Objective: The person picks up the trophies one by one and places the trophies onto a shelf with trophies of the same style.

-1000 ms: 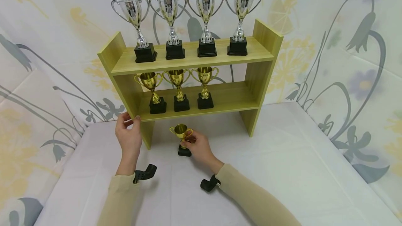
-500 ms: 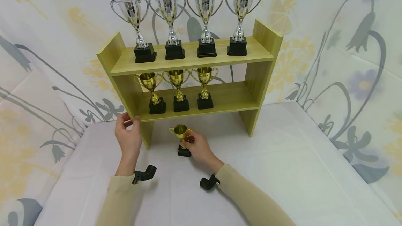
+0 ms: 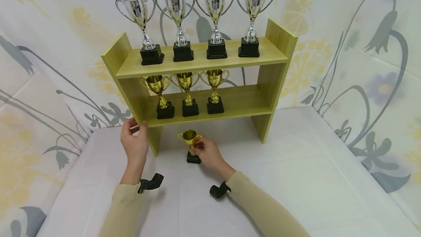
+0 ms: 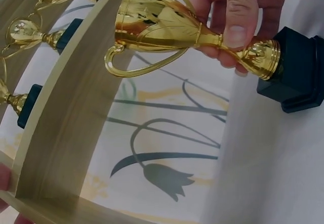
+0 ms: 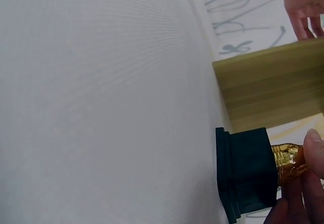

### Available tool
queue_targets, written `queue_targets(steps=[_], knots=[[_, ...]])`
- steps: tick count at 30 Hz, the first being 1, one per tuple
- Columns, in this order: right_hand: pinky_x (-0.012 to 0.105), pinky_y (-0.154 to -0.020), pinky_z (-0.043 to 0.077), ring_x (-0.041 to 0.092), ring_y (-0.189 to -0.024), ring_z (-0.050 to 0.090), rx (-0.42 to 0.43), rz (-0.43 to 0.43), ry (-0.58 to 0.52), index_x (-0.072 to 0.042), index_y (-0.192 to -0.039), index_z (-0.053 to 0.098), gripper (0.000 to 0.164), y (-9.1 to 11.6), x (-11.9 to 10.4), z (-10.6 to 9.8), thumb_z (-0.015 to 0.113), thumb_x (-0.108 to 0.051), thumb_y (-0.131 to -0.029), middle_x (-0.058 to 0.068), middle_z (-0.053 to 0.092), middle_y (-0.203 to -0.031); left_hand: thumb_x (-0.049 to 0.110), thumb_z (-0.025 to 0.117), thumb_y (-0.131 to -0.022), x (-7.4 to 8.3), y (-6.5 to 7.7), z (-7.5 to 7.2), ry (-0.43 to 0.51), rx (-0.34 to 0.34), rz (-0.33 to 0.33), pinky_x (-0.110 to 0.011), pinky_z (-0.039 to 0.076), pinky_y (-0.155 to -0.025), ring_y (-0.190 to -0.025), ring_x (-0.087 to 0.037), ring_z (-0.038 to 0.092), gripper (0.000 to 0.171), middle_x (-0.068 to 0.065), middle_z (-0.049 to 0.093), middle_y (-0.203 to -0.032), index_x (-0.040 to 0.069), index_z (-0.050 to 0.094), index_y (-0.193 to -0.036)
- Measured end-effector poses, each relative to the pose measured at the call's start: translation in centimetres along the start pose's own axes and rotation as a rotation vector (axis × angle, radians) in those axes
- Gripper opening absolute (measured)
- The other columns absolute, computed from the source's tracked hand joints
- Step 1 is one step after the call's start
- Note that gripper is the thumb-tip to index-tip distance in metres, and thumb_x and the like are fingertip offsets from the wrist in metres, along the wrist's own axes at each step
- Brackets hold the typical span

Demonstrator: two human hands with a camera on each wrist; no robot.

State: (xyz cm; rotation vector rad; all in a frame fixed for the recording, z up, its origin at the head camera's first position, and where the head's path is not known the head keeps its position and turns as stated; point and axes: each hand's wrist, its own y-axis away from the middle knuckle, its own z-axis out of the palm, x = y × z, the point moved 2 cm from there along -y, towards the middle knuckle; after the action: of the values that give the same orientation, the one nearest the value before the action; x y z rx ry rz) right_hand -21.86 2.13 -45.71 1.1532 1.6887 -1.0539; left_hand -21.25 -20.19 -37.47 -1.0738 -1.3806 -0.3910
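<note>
In the head view my right hand (image 3: 212, 155) pinches a small gold trophy (image 3: 189, 136) by its stem, thumb in front. The trophy has two handles and a black base, and it stands upright just below the lower board of a wooden shelf (image 3: 245, 100). The left wrist view shows the same trophy cup (image 4: 152, 24) whole. Its black base (image 5: 248, 171) is very near the white table in the right wrist view; whether they touch, I cannot tell. My left hand (image 3: 135, 145) grips the shelf's left side panel, thumb at the front edge and fingers outside.
Three gold trophies (image 3: 185, 83) stand on the lower board, grouped to the left. Several larger silver trophies (image 3: 215, 6) line the upper board. The shelf stands on a white cloth-covered table (image 3: 296, 164), before a floral backdrop (image 3: 345, 46).
</note>
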Motion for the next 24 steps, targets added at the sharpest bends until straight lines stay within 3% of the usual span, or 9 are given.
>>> queue_targets(steps=[6,13,24], knots=[[0.029,-0.081,0.056,0.028,-0.098,0.067,0.006,-0.031,-0.012,0.003,-0.102,0.066,0.019,-0.09,0.04,-0.08,0.075,-0.002,-0.086,0.015,0.068,-0.104,0.019,0.058,-0.098,0.1,-0.03,0.11,0.022,0.036,-0.016,-0.027,0.047,-0.078,-0.097,-0.012,0.05,0.028,0.0,0.055,-0.107,0.003,0.062,-0.12],[0.028,-0.077,0.057,0.026,-0.091,0.069,0.024,-0.009,-0.053,0.004,-0.098,0.069,0.019,-0.07,0.29,-0.46,0.078,0.0,-0.082,0.014,0.07,-0.1,0.018,0.059,-0.098,0.08,0.24,0.18,0.02,0.03,-0.001,-0.027,0.047,-0.078,-0.096,-0.012,0.05,0.026,0.0,0.056,-0.107,0.003,0.062,-0.119],[0.028,-0.08,0.056,0.025,-0.093,0.068,0.054,-0.011,-0.059,0.0,-0.094,0.069,0.017,0.02,0.25,-0.41,0.08,-0.001,-0.081,0.012,0.07,-0.099,0.017,0.06,-0.098,0.03,0.05,0.14,0.014,0.033,0.008,-0.024,0.048,-0.076,-0.096,-0.011,0.051,0.027,-0.001,0.056,-0.106,0.002,0.062,-0.12]])
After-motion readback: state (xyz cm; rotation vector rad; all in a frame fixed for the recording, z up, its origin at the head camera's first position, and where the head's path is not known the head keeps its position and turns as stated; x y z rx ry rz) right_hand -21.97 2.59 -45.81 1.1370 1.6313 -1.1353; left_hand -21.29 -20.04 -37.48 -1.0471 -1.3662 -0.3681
